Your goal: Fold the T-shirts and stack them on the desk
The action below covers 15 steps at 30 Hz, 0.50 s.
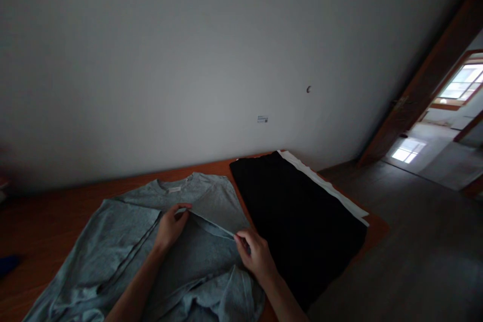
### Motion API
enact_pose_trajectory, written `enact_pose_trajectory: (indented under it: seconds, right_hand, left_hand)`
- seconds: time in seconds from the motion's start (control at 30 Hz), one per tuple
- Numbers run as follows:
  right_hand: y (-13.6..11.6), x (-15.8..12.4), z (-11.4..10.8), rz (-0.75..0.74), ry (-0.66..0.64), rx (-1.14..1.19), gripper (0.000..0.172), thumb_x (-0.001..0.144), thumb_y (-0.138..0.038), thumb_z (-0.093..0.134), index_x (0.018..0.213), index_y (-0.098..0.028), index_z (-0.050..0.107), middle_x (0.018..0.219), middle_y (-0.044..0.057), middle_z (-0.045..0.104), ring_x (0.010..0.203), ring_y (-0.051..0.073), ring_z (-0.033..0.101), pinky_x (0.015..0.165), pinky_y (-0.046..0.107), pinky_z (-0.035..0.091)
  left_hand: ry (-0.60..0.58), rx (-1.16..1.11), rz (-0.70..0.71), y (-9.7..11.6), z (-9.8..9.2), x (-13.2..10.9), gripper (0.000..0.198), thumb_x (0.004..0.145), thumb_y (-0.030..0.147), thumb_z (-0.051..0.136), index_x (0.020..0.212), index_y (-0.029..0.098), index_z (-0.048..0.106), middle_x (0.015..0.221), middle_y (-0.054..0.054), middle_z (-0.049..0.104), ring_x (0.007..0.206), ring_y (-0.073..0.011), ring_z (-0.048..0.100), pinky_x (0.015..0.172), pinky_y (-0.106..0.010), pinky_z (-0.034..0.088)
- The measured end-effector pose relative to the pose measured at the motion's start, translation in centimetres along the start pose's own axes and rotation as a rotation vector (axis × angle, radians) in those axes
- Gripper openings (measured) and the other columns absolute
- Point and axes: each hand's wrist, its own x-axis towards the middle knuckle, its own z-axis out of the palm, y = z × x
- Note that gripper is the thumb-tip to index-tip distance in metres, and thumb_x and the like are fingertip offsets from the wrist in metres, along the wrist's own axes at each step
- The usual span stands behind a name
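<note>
A grey long-sleeved shirt (113,236) lies spread on a wooden table (22,221), its neckline with a white label toward the wall. My left hand (172,224) pinches the edge of a sleeve near the shirt's middle. Farther right, my right hand (256,254) grips the same edge between thumb and fingers, so the fabric is stretched between both hands. The other sleeve lies folded across the left side of the shirt. Bunched grey cloth sits below my hands, close to me.
Folded black cloth (298,211) lies right of the shirt, with white cloth (324,183) showing along its right edge. A pale wall (188,60) stands behind the table. A dark blue item (8,264) is at far left. An open doorway is at right.
</note>
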Motion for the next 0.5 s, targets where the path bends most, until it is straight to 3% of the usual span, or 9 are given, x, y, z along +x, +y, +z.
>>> enact_pose_trajectory:
  seconds: [0.17,0.33,0.5]
  right_hand:
    - [-0.16,0.10,-0.18,0.014,-0.062,0.049,0.018,0.101,-0.028,0.049,0.091,-0.022,0.062,0.075,0.001,0.067,0.065,0.014,0.064,0.064,0.023,0.049]
    - [-0.01,0.02,-0.08,0.053,-0.122,0.071,0.017,0.099,-0.028,0.052,0.091,-0.022,0.065,0.078,0.001,0.070,0.068,0.014,0.066,0.067,0.023,0.050]
    - [-0.01,0.08,-0.24,0.074,-0.158,0.061,0.017,0.098,-0.029,0.055,0.089,-0.022,0.068,0.076,0.001,0.069,0.068,0.014,0.065,0.068,0.023,0.049]
  left_hand:
    - [0.020,-0.037,-0.023,0.39,0.06,-0.11,0.047,0.079,0.051,0.046,0.107,0.018,0.065,0.071,-0.002,0.075,0.067,-0.0228,0.072,0.061,-0.030,0.053]
    - [0.000,-0.011,0.001,0.97,0.28,-0.50,0.040,0.070,0.040,0.057,0.104,0.022,0.068,0.075,0.000,0.076,0.071,-0.0218,0.073,0.072,-0.030,0.055]
    - [0.014,0.012,-0.024,0.55,-0.23,-0.19,0.042,0.077,0.041,0.048,0.106,0.018,0.068,0.059,0.002,0.070,0.052,-0.0191,0.065,0.053,-0.027,0.050]
